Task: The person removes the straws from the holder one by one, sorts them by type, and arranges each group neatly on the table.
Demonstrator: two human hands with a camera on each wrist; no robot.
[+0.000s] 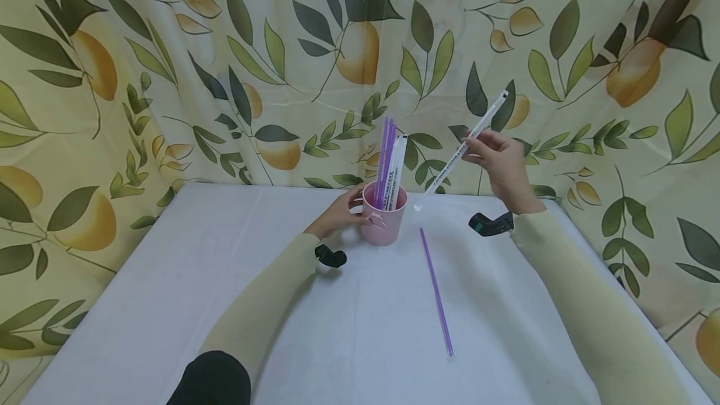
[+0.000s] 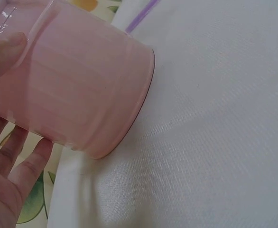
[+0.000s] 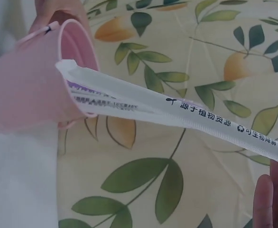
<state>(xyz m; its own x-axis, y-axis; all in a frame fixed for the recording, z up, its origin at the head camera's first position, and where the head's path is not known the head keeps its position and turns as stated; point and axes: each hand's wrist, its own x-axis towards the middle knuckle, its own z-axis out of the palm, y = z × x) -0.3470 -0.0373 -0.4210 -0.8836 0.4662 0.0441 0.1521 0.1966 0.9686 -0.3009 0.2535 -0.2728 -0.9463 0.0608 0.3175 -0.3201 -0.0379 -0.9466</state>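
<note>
My left hand (image 1: 337, 214) grips a small pink bucket (image 1: 381, 233) standing near the table's far edge. In the left wrist view the thumb lies on one side of the bucket (image 2: 82, 80) and several fingers on the other. Purple straws (image 1: 385, 158) and white paper-wrapped straws (image 1: 398, 170) stand in it. Up to the right, my right hand (image 1: 503, 164) pinches another paper-wrapped straw (image 1: 450, 165) at a slant, its lower end just right of the bucket. Dark printed characters run along that wrapper (image 3: 200, 114) in the right wrist view.
A single purple straw (image 1: 435, 292) lies lengthwise on the white tablecloth (image 1: 349, 330), in front of the bucket and to its right. Behind the table hangs a curtain (image 1: 315, 117) with fruit and leaf print. Black wrist cameras (image 1: 330, 256) are strapped to both wrists.
</note>
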